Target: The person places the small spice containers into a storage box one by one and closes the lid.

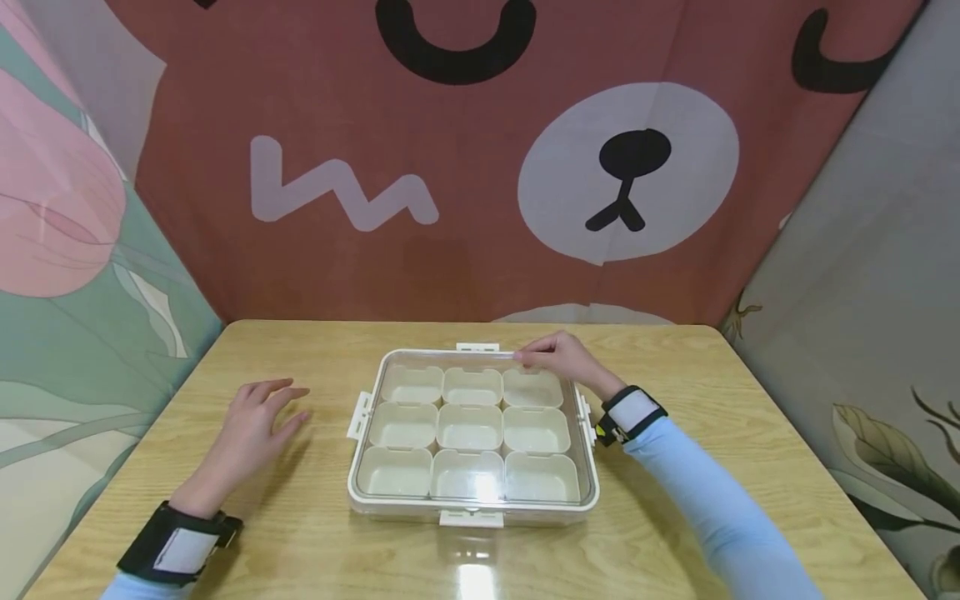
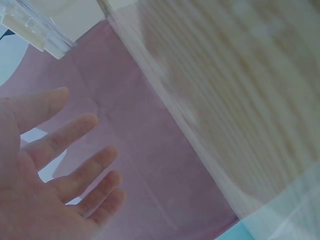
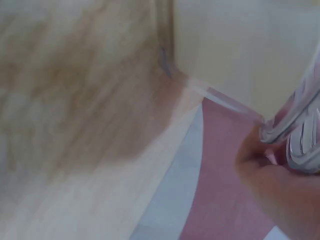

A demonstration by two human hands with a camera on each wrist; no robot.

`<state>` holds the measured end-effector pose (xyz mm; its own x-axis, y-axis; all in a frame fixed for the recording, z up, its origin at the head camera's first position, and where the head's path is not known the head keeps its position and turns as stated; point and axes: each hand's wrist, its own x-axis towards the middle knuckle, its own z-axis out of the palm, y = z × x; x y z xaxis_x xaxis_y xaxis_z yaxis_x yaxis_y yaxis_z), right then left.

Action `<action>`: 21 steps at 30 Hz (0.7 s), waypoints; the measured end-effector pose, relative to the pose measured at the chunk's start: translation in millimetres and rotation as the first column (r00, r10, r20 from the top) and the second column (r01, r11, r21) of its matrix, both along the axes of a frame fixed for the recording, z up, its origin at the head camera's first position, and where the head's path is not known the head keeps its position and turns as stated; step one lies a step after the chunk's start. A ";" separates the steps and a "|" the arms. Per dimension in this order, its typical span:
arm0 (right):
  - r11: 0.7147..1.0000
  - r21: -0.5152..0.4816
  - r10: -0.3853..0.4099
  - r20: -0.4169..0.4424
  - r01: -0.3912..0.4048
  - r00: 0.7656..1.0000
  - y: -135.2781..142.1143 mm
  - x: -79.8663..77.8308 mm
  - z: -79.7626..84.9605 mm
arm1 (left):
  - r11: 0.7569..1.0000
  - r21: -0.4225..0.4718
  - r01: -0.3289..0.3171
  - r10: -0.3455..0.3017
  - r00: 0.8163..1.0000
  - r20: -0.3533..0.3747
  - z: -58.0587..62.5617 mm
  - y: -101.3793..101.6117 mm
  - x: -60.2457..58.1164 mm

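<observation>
A clear-topped storage box (image 1: 358, 454) with a white rim stands on the table, several cream cups (image 1: 469, 427) in rows inside. White clasps (image 1: 471, 519) stick out from its sides. My right hand (image 1: 562, 358) is at the back right of the box, where its thumb and fingers pinch the edge of the clear lid (image 1: 510, 361). In the right wrist view, curled fingers (image 3: 255, 165) meet a clear ridged plastic edge (image 3: 305, 145). Left of the box, my left hand (image 1: 255, 421) hovers over the table, fingers spread and relaxed, touching nothing.
The wooden table (image 1: 300, 533) extends around the box on all sides. Behind it hangs a brown cloth (image 1: 337, 275) with a cartoon bear face, and patterned cloths (image 1: 67, 350) flank both sides. Each wrist wears a black strap (image 1: 633, 414).
</observation>
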<state>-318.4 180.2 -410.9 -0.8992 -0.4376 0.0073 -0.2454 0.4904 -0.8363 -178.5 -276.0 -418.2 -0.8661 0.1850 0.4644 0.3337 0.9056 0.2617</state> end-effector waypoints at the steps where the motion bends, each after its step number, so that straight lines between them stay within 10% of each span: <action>1: 1.000 -0.008 0.007 0.005 -0.007 1.000 0.5 0.8 -0.7 | 1.000 0.000 -0.005 0.005 1.000 0.008 0.2 0.2 0.3; 21: 0.993 0.084 0.094 -0.091 -0.086 0.991 8.7 2.5 -13.3 | 1.000 0.008 0.001 -0.001 1.000 0.007 1.1 0.0 0.3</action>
<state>-315.9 188.9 -424.2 -0.8528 -0.5195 0.0525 -0.3680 0.5267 -0.7662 -178.2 -276.0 -417.1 -0.8693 0.1822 0.4596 0.3326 0.9033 0.2711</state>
